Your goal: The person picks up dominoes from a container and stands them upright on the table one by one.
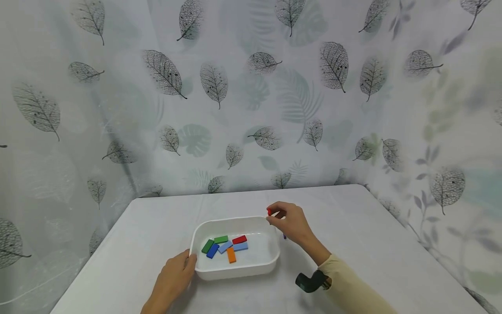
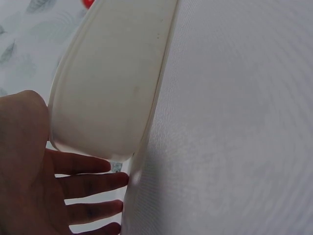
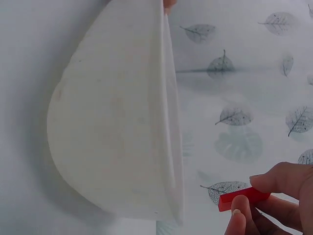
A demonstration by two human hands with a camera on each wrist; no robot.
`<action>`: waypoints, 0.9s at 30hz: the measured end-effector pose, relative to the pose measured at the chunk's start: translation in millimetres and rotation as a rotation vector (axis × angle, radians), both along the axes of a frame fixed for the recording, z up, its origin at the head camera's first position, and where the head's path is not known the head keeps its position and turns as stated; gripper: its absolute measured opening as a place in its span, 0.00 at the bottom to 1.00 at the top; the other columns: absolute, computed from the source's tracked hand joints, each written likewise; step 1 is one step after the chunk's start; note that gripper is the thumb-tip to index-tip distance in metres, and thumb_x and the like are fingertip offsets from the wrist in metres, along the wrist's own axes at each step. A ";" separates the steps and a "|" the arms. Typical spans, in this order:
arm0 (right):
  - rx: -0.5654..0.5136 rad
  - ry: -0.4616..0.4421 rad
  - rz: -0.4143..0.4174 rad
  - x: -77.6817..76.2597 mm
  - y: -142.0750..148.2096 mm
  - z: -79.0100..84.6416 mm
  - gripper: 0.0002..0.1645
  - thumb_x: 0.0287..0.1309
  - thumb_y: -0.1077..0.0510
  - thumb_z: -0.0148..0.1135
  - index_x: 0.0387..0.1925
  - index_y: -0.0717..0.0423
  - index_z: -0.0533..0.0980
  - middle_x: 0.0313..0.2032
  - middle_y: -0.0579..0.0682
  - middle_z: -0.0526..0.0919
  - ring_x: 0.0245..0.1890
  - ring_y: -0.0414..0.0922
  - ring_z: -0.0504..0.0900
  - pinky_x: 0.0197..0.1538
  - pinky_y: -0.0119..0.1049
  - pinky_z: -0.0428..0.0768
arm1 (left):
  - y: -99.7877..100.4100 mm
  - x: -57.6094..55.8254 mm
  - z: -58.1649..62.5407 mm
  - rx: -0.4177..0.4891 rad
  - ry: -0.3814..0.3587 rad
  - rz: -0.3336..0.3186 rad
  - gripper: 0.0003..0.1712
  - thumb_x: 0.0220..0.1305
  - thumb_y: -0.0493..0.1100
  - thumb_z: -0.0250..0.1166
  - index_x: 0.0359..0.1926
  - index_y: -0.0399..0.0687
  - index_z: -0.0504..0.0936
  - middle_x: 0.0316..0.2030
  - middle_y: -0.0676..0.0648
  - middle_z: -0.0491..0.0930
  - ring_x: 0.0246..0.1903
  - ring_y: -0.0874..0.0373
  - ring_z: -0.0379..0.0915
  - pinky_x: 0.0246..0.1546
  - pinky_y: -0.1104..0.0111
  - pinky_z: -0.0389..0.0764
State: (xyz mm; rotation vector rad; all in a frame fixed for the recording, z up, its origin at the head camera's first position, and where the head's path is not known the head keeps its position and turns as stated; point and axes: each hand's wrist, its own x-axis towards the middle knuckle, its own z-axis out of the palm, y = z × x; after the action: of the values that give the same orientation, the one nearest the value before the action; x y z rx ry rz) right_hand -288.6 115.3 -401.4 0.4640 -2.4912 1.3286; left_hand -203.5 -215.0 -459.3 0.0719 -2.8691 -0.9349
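Observation:
A white plastic tray (image 1: 235,274) stands on the table with several coloured blocks inside. My left hand (image 1: 175,277) holds its left end, the thumb at the rim; in the left wrist view the other fingers (image 2: 93,186) lie fairly straight beside the outer wall. Over the far right corner, my right hand (image 1: 292,221) pinches a small red block (image 3: 244,197) between thumb and fingers, above rim height. On the tray floor lie two green blocks, a dark blue block (image 1: 213,250), two light blue blocks, a red block (image 1: 239,239) and an orange block (image 1: 231,255).
A white cloth covers the table (image 1: 353,244). Just right of the tray, a small purple thing (image 1: 284,236) is partly hidden by the right wrist. A dark wrist camera (image 1: 310,282) sits on the right forearm. Leaf-patterned curtains (image 1: 251,96) surround the back and sides.

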 end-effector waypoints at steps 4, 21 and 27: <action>0.007 0.015 -0.014 -0.9 7.5 0.4 0.12 0.59 0.63 0.74 0.46 0.56 0.86 0.38 0.46 0.87 0.34 0.42 0.84 0.36 0.38 0.84 | 0.2 0.2 -0.3 0.002 0.002 -0.002 0.28 0.79 0.48 0.50 0.63 0.28 0.78 0.56 0.31 0.81 0.60 0.31 0.74 0.58 0.38 0.73; -0.014 -0.016 -0.080 -3.6 34.1 -13.1 0.14 0.60 0.63 0.73 0.48 0.59 0.85 0.41 0.49 0.87 0.36 0.45 0.84 0.37 0.38 0.83 | -3.1 -0.9 -1.8 0.009 -0.009 0.002 0.27 0.80 0.51 0.51 0.61 0.32 0.80 0.52 0.35 0.84 0.43 0.48 0.80 0.51 0.42 0.78; -0.037 -0.039 -0.091 -4.7 40.6 -19.2 0.14 0.61 0.64 0.73 0.49 0.60 0.85 0.41 0.50 0.87 0.35 0.45 0.84 0.36 0.37 0.83 | -2.3 -1.3 -2.0 0.016 -0.009 0.000 0.27 0.80 0.51 0.51 0.60 0.32 0.80 0.51 0.36 0.85 0.40 0.50 0.79 0.49 0.43 0.80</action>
State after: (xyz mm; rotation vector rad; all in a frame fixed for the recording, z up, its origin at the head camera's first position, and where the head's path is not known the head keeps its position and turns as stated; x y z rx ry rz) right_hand -293.3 155.9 -420.6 0.3151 -2.4824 1.3583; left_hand -204.8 -217.4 -461.2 0.0785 -2.8704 -0.9598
